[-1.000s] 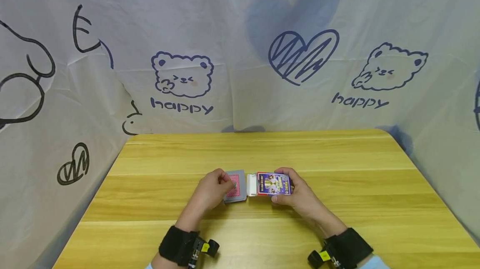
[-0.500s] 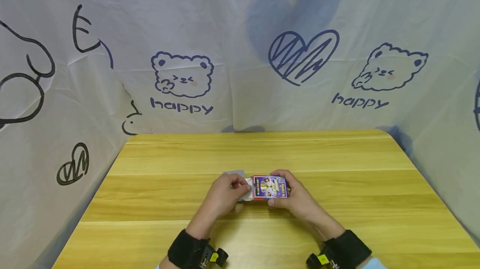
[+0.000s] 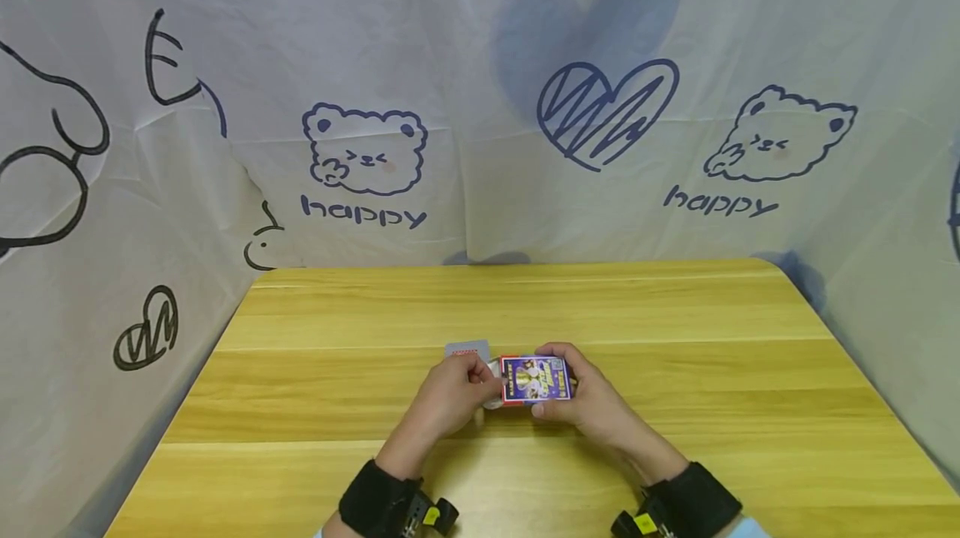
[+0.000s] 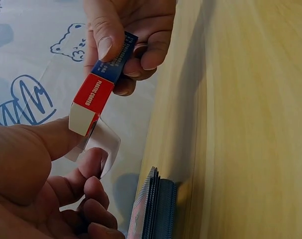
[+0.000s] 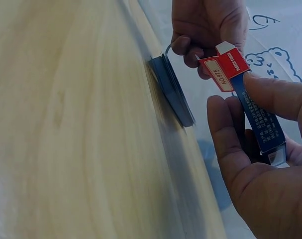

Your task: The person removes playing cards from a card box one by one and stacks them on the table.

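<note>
A small card box [image 3: 536, 379], blue and red with a gold trophy printed on it, is held above the table. My right hand [image 3: 585, 392] grips its right end, thumb on the near edge and fingers on the far one. At the left end the white flap [image 4: 106, 142] stands out, and my left hand [image 3: 450, 396] pinches it between thumb and index finger. Behind and below my left hand, a deck of playing cards [image 5: 171, 92] lies on the table, its grey back border [image 3: 467, 347] partly hidden in the head view.
The wooden table [image 3: 675, 313] stretches around the hands. A white cloth [image 3: 480, 105] with drawn bears and hearts hangs behind and at both sides. A black strap with a small camera sits on each wrist.
My left hand has left the deck and moved right onto the box's open end, taking its flap. My right hand has brought the box slightly left and nearer, now overlapping the deck's side.
</note>
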